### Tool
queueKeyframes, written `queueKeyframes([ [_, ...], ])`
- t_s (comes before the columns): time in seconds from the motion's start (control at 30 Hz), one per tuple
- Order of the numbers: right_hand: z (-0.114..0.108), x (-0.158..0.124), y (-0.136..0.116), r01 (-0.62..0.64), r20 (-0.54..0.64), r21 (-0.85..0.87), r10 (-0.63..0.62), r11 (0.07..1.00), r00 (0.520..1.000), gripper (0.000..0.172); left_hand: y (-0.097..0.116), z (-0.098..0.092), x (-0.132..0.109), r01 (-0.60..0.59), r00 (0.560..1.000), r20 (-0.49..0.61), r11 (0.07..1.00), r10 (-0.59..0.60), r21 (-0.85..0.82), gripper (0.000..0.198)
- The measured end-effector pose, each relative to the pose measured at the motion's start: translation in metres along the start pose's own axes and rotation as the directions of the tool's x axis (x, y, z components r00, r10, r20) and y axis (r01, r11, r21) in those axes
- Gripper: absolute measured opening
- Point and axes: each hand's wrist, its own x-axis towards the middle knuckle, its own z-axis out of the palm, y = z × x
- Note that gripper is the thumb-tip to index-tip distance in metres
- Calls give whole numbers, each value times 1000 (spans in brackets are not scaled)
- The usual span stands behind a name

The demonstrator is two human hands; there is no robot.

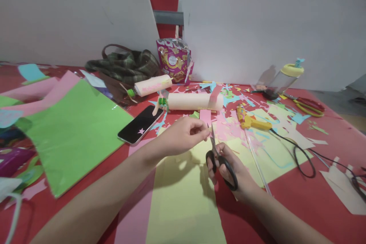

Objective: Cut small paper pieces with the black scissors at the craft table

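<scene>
My left hand (187,134) is closed in a pinch over the yellow paper sheet (183,198). What its fingertips hold is too small to make out. Black-handled scissors (213,146) are in my right hand (236,175), with fingers through the loops. Their blades stand slightly apart and point up beside the left fingertips. Beyond the hands lies a cream paper-wrapped bottle (188,101) with a green cap and a pink strip near its base. To the left, a black-screened phone (140,124) carries a small pink star (141,131).
A yellow glue gun (253,122) with a black cord lies at right among paper scraps. Behind it are red-and-yellow-handled scissors (310,106) and a clear bottle (281,80). Green paper (77,133) covers the left side. A second wrapped bottle (153,85) and snack bag (174,61) are at the back.
</scene>
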Motion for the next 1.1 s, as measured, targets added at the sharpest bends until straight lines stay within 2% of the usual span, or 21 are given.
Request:
queueKeyframes([
  [0.23,0,-1,-2,60,21,2,-60,998,998,31,2,8,-1,41,999,-8,994,-42,-97,27],
  [0.53,0,-1,0,83,-10,10,-83,997,997,27,9,16,0,77,992,-75,966,-99,-245,24],
  [0.83,1,0,0,112,-34,-8,-112,994,993,26,11,28,-1,45,982,-156,940,-103,-338,26],
  [1.1,1,-1,2,121,-68,-76,-126,990,990,25,11,35,-2,74,983,-119,900,-138,-431,25],
])
